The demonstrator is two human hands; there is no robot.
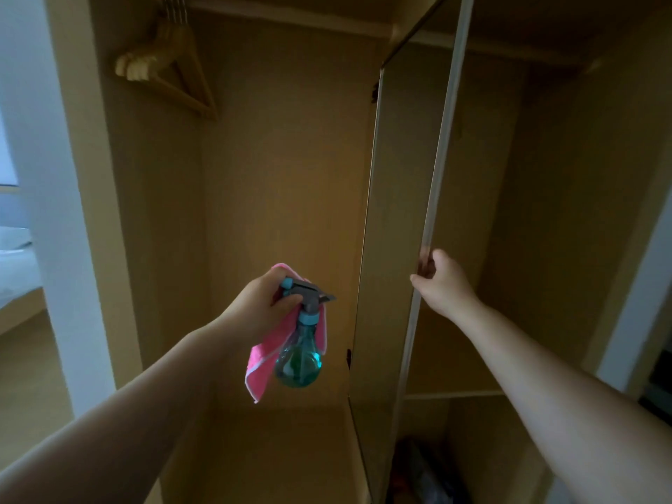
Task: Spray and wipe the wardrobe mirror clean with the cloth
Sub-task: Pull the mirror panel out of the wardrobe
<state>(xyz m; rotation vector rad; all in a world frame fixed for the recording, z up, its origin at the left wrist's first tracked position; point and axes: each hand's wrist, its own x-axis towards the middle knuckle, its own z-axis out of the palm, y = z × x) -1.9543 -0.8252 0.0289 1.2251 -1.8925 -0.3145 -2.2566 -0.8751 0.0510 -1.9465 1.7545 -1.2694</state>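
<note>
- far left of the frame: a white bed (14, 256) shows past the wardrobe's side panel. it has no part in the job.
- upper left: a bunch of pale wooden coat hangers (163, 70) hangs inside the open light-wood wardrobe.
- centre: the left hand (262, 307) is curled round the grey trigger head of a teal, round-bellied plastic spray bottle (300, 358). the same grip pins a pink microfibre cloth (260, 361), which drapes down behind the bottle. the nozzle points right, toward the glass.
- right of centre: the tall wardrobe mirror (396, 212) sits on the inner face of the open door and is seen at a steep angle. no mist or streaks can be made out on it.
- further right: the right hand (442, 281) grips the pale front edge of the door (436, 183), fingers wrapped round it.
- lower right: something dark lies under a wooden shelf (454, 394), too dim to name.
- step in hand, as i judge it: setting the door so the mirror faces the bottle, with spraying not yet begun.
- next move calls for holding the door steady, aiming squarely at the glass and squeezing the trigger without dropping the cloth.
</note>
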